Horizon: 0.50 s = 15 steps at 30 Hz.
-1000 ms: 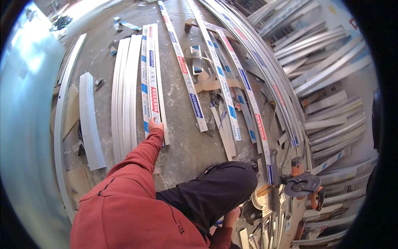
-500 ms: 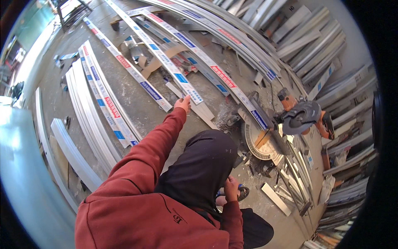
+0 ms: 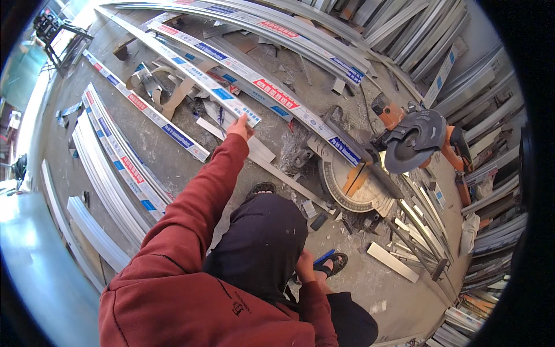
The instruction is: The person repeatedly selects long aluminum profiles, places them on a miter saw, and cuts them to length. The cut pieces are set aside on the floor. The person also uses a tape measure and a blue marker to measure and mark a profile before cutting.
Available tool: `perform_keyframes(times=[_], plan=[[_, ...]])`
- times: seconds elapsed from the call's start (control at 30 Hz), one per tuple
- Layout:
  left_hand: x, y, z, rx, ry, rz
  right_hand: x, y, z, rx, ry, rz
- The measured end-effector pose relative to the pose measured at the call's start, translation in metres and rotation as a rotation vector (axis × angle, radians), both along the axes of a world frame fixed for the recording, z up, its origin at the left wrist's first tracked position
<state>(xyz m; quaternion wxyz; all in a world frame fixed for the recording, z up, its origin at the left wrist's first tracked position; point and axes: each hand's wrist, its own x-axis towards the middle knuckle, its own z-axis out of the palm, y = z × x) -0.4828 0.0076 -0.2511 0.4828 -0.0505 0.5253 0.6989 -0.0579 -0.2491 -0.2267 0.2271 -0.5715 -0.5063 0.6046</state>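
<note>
Long silver-white metal profile with blue-printed film [image 3: 179,59]: near end at left hand [image 3: 240,128]

Profile runs slantwise over the grey concrete floor [image 3: 370,295], near end toward the person. Left hand seems to be pinching that end by its edge; grip partly hidden. Change: a second ago this hand was on the bundle of film-wrapped white profiles [image 3: 130,168] at left; now it's at this single piece, so this one is being handled, not the bundle.

Next to it, beyond: white profile with red and blue labels [image 3: 272,89], end at the black-and-orange mitre saw [image 3: 416,141]. On the near side: curled tan strip [image 3: 173,99]. Right hand [image 3: 305,267] is lowered beside the dark-trousered knee [image 3: 266,225]; can't tell whether its fingers hold anything. Pale offcuts [image 3: 393,263] below saw.
</note>
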Motion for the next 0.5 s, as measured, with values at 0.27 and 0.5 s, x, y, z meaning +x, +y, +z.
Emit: perform_keyframes(times=[0.27,0.5], plan=[[0.042,0.027,-0.035,-0.03,0.052,-0.065,-0.014,0.031,0.033,-0.278,-0.083,-0.033],[0.136,0.106,-0.025,-0.141,0.082,-0.293,-0.003,0.034,0.026,-0.212,-0.099,0.022]])
